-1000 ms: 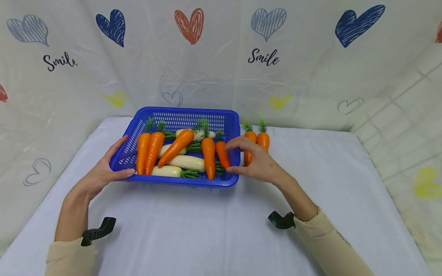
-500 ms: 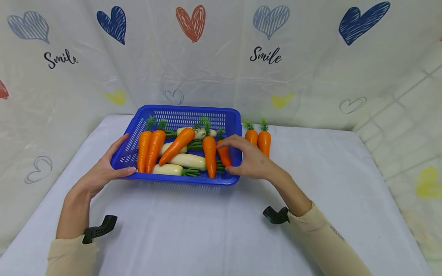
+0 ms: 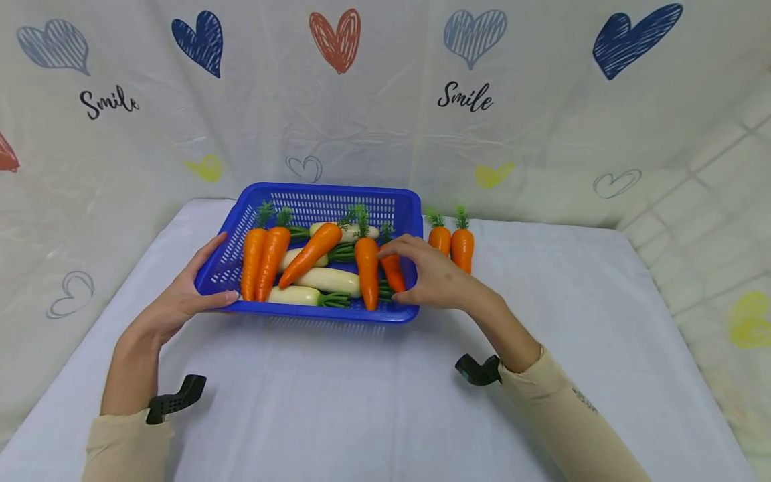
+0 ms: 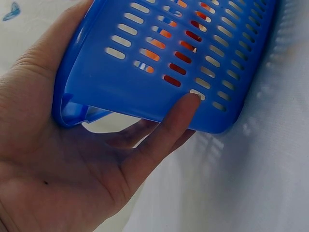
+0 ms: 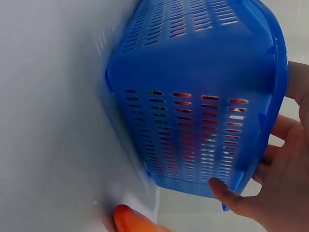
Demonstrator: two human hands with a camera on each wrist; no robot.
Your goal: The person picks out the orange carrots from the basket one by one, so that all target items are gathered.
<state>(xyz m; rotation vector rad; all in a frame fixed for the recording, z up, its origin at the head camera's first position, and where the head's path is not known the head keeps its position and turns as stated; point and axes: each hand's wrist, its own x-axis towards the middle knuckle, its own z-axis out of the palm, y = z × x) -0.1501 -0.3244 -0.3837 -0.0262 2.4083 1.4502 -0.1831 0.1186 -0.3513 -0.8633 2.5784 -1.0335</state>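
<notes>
A blue plastic basket (image 3: 331,313) holds several carrots with green tops lying over several white radishes (image 3: 328,281). My left hand (image 3: 175,301) grips its left end, thumb on the near rim. In the left wrist view, one finger (image 4: 181,113) rests against the slotted outer wall. My right hand (image 3: 436,278) reaches over the right rim, index finger and thumb spread around the rightmost carrot (image 3: 393,271). A gap shows between them, and I see no pinch. In the right wrist view, one finger (image 5: 227,193) stays outside the basket; other fingertips are hidden behind the rim.
Two more carrots (image 3: 462,249) lie on the white cloth (image 3: 337,395) right of the basket, partly covered by my right hand. A pale curtain (image 3: 385,107) with printed hearts hangs behind the table. Black wrist cameras (image 3: 177,399) sit on both forearms.
My right hand has moved left, farther over the rim toward the rightmost carrot. The left hand keeps its grip on the basket. The whole view has shifted slightly.
</notes>
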